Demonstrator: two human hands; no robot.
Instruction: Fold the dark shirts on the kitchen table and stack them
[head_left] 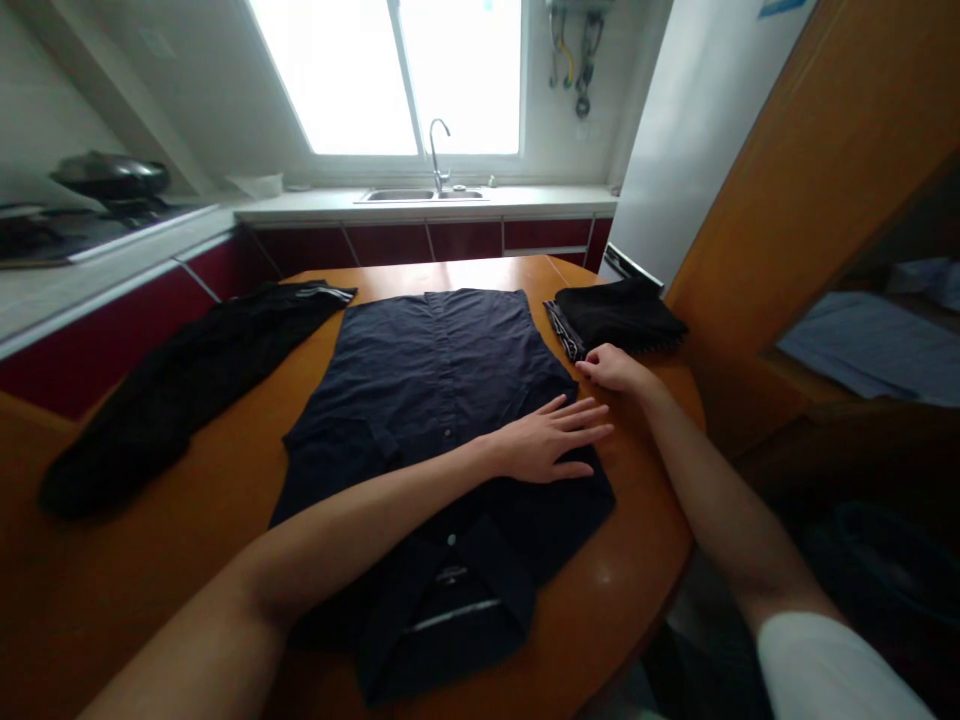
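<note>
A dark navy button-up shirt point(442, 370) lies spread over the wooden table, its collar toward me and its button line running up the middle. My left hand point(551, 440) reaches across it and lies flat on its right part, fingers spread. Farther out, my right hand point(616, 368) is at the tabletop beside the shirt's right edge, fingertips pressed together. Whether cloth is pinched between them cannot be made out. Just beyond that hand sits a folded black garment point(622, 312) with a black-and-white patterned edge. My left forearm covers part of the shirt's front.
On the table's point(225, 520) left lies a long black garment point(187, 370) with white stripes at one end. A counter with a sink point(405, 196) and faucet point(436, 150) runs below the window. A pan point(112, 178) stands on the stove at left; a tall pale cabinet point(675, 140) rises at right.
</note>
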